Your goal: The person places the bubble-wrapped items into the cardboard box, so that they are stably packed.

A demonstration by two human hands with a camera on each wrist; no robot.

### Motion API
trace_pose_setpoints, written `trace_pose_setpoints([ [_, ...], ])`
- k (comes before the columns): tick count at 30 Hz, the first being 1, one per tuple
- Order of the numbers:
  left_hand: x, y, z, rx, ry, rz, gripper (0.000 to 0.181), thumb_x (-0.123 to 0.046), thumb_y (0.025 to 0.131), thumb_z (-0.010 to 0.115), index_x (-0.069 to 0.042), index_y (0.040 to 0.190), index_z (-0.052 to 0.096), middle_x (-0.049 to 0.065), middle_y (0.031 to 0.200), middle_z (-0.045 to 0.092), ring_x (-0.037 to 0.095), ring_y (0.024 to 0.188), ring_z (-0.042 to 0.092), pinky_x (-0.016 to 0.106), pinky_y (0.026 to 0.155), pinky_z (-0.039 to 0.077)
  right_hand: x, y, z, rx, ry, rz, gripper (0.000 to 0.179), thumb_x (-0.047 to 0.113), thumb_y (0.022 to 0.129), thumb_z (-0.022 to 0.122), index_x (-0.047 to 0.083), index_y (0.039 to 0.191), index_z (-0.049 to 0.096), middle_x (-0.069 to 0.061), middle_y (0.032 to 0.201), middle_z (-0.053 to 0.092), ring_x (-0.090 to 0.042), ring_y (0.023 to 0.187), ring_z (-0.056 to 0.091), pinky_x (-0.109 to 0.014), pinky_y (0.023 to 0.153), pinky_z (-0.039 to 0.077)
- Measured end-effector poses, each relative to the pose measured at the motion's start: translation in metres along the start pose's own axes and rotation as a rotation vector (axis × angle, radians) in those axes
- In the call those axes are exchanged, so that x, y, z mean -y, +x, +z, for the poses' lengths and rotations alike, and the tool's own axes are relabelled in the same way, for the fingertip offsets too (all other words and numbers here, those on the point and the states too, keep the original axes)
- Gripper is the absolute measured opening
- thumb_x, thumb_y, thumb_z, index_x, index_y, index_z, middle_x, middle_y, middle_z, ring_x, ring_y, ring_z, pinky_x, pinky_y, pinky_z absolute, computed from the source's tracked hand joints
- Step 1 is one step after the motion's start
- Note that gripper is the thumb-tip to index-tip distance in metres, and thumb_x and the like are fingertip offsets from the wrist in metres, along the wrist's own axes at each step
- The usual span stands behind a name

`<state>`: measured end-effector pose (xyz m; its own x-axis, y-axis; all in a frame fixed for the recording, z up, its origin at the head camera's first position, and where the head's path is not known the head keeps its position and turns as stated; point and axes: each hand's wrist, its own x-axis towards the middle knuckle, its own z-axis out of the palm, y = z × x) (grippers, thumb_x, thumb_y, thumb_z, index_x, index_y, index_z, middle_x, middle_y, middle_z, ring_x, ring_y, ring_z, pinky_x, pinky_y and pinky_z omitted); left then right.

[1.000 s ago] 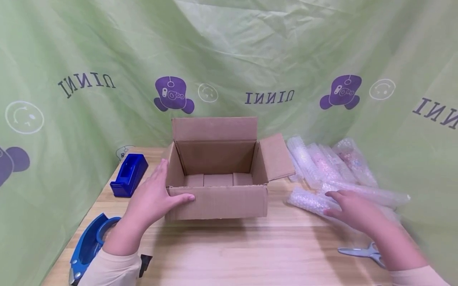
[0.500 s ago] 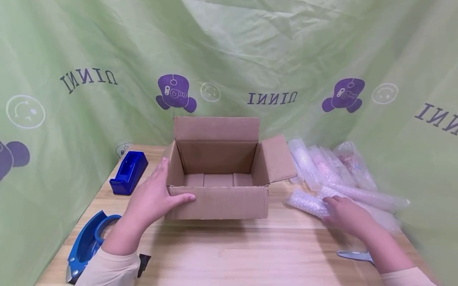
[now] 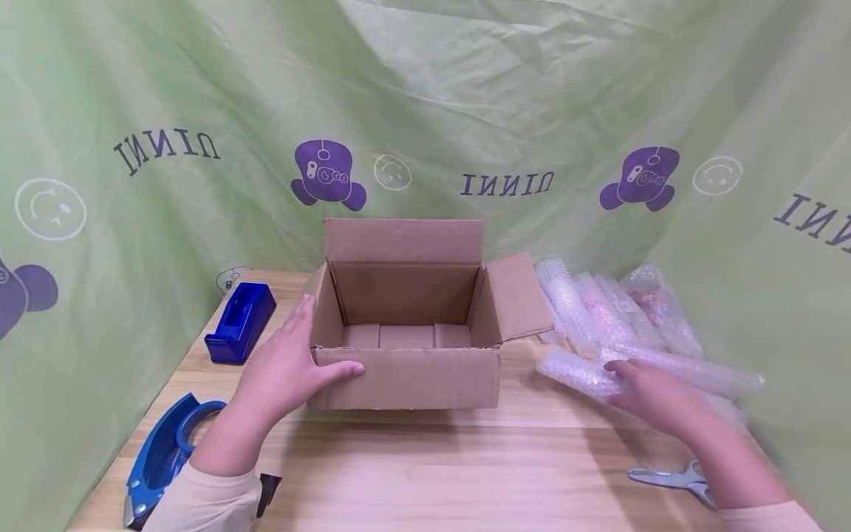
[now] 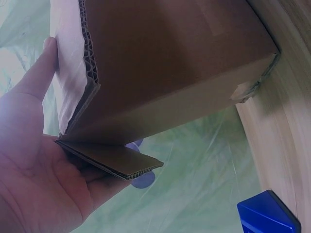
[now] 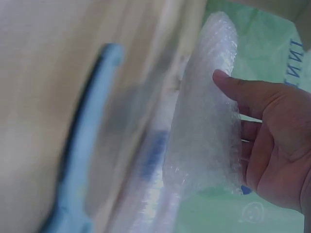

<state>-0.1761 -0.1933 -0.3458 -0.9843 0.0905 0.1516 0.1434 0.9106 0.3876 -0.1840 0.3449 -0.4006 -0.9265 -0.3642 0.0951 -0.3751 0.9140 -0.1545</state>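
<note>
A brown cardboard box (image 3: 412, 378) stands on the table with its top flaps spread, and its inside shows bare cardboard. My left hand (image 3: 282, 369) grips its near left corner, thumb over the front flap and fingers along the left side. In the left wrist view, the fingers lie behind a folded-down side flap (image 4: 112, 158). On the right, my right hand (image 3: 658, 399) holds a bubble-wrapped roll (image 3: 577, 371). The right wrist view shows the thumb on the near face of this roll (image 5: 206, 116) and fingers behind it; what is inside the wrap is hidden.
Several more bubble-wrapped packages (image 3: 608, 310) lie behind the right hand. Light blue scissors (image 3: 671, 479) rest near the right forearm. To the left are a dark blue tape dispenser (image 3: 241, 323) and a blue tape gun (image 3: 159, 451). A green printed curtain (image 3: 425, 96) encloses the table.
My right hand has closed round the bubble-wrapped roll and raised it slightly from where it lay. The left hand and box stay in place.
</note>
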Motion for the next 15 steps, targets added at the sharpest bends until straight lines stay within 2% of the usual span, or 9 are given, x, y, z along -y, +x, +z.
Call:
trace_pose_setpoints([
  [6,-0.001,0.0,-0.001,0.001,-0.002,-0.001,0.137,-0.088,0.065,0.059,-0.001,0.157,0.004,0.021,0.163,0.013,0.044,0.145,0.025,0.062,0.111,0.031,0.007,0.004,-0.034,-0.014,0.072,0.023,0.057,0.033,0.089,0.071,-0.005,0.129,0.057,-0.032,0.124,0.06,-0.051,0.113,0.057,-0.065,0.095,0.043],
  [10,-0.001,-0.001,0.0,0.001,-0.004,-0.001,0.137,-0.087,0.065,0.059,-0.001,0.157,0.005,0.021,0.163,0.014,0.044,0.145,0.025,0.062,0.111,0.031,0.008,0.008,-0.057,-0.043,0.094,0.033,0.059,0.034,0.092,0.069,-0.006,0.133,0.054,-0.033,0.126,0.059,-0.051,0.111,0.058,-0.067,0.093,0.043],
  [15,-0.001,-0.001,0.0,0.0,-0.002,0.001,0.137,-0.087,0.065,0.06,-0.001,0.157,0.005,0.022,0.162,0.015,0.044,0.145,0.026,0.063,0.11,0.032,0.009,0.014,-0.085,-0.134,0.062,0.01,0.056,0.032,0.091,0.07,-0.004,0.132,0.055,-0.032,0.127,0.058,-0.052,0.108,0.058,-0.067,0.089,0.044],
])
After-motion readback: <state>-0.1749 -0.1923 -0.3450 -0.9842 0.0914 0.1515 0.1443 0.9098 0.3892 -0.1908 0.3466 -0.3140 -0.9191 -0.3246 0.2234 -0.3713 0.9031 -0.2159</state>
